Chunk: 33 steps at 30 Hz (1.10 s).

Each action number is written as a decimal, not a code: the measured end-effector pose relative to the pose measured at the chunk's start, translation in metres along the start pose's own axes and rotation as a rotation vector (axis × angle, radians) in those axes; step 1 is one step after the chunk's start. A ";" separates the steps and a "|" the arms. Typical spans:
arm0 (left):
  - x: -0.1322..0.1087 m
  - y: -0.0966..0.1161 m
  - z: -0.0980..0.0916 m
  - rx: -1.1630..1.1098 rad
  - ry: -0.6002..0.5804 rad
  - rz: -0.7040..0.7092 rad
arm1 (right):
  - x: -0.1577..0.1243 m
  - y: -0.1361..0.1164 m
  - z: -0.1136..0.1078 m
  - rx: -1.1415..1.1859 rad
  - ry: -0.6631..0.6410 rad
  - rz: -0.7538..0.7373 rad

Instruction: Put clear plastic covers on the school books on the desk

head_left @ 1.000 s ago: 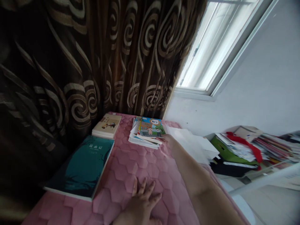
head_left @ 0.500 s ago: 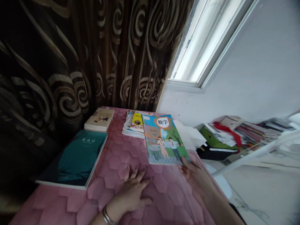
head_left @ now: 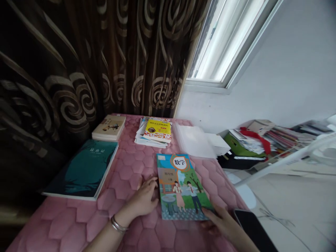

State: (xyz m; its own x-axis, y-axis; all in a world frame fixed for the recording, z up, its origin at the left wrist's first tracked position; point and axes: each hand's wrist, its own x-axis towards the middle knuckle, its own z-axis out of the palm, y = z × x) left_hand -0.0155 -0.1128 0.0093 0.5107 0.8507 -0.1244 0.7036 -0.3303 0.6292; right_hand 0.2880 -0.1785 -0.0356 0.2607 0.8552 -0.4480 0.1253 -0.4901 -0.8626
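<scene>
A math textbook (head_left: 170,196) with a blue and green cover lies flat or nearly flat over the pink quilted table cover (head_left: 126,168). My right hand (head_left: 220,220) grips its lower right corner, thumb on top and the other fingers partly hidden beneath. Just left of the book is my left hand (head_left: 145,197), a metal bangle on its wrist. Its fingers are bent and apart, close to the book's left edge; whether they touch it I cannot tell.
A large teal book (head_left: 86,169) and small beige books (head_left: 110,127) lie at left. Farther back are a stack topped by a yellow book (head_left: 159,127) and clear plastic covers (head_left: 193,140). A black phone (head_left: 253,227) sits at the right edge. Papers fill a green container (head_left: 235,145).
The textbook has come toward me and lower in my right hand, uncovering the yellow book and plastic covers. My left hand has moved up beside the book, its spread fingers now bent.
</scene>
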 end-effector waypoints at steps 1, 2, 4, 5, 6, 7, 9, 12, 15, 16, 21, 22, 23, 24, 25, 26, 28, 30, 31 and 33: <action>0.000 0.000 0.000 0.000 0.002 0.004 | 0.006 -0.008 -0.005 -0.110 -0.027 -0.054; 0.000 -0.001 0.000 0.004 -0.004 0.010 | 0.014 -0.018 -0.008 -0.225 -0.073 -0.134; -0.001 -0.002 0.000 0.019 -0.029 0.023 | 0.030 -0.038 -0.011 -0.377 -0.053 -0.268; -0.001 -0.002 -0.001 0.026 -0.043 0.030 | 0.039 -0.047 -0.009 -0.456 -0.034 -0.300; -0.001 -0.002 -0.001 0.034 -0.056 0.036 | 0.048 -0.055 -0.006 -0.574 0.017 -0.324; 0.000 -0.003 -0.002 0.039 -0.069 0.042 | 0.056 -0.059 -0.002 -0.688 0.093 -0.339; 0.000 -0.003 -0.004 0.045 -0.099 0.058 | 0.068 -0.062 0.008 -0.829 0.215 -0.348; 0.003 -0.005 -0.006 0.054 -0.149 0.062 | 0.075 -0.053 0.019 -0.925 0.325 -0.356; 0.005 -0.006 -0.007 0.066 -0.191 0.041 | 0.072 -0.041 0.021 -0.933 0.367 -0.379; 0.005 -0.007 -0.007 0.068 -0.197 0.039 | 0.071 -0.039 0.020 -0.931 0.385 -0.397; 0.006 -0.009 -0.006 0.052 -0.189 0.075 | 0.064 -0.036 0.016 -0.844 0.373 -0.459; 0.006 -0.009 -0.006 0.050 -0.183 0.082 | 0.062 -0.037 0.015 -0.820 0.356 -0.444; 0.005 -0.010 -0.006 0.049 -0.178 0.089 | 0.060 -0.038 0.015 -0.797 0.340 -0.422; 0.005 -0.011 -0.006 0.050 -0.175 0.094 | 0.058 -0.040 0.014 -0.776 0.324 -0.397; 0.005 -0.011 -0.006 0.051 -0.173 0.099 | 0.055 -0.042 0.014 -0.756 0.308 -0.373; 0.005 -0.012 -0.006 0.047 -0.172 0.102 | 0.053 -0.044 0.014 -0.740 0.294 -0.349; 0.004 -0.013 -0.006 0.029 -0.171 0.107 | 0.048 -0.048 0.014 -0.721 0.275 -0.315; 0.004 -0.013 -0.005 0.010 -0.167 0.109 | 0.044 -0.053 0.014 -0.718 0.265 -0.294; 0.004 -0.014 -0.004 0.005 -0.161 0.110 | 0.042 -0.055 0.015 -0.720 0.262 -0.287; 0.005 -0.014 -0.003 0.001 -0.146 0.111 | 0.040 -0.058 0.016 -0.724 0.262 -0.271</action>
State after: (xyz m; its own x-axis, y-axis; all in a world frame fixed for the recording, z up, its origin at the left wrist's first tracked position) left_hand -0.0244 -0.1029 0.0019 0.6517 0.7405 -0.1643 0.6394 -0.4197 0.6443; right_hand 0.2758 -0.1136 -0.0073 0.3365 0.9365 -0.0991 0.7803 -0.3362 -0.5274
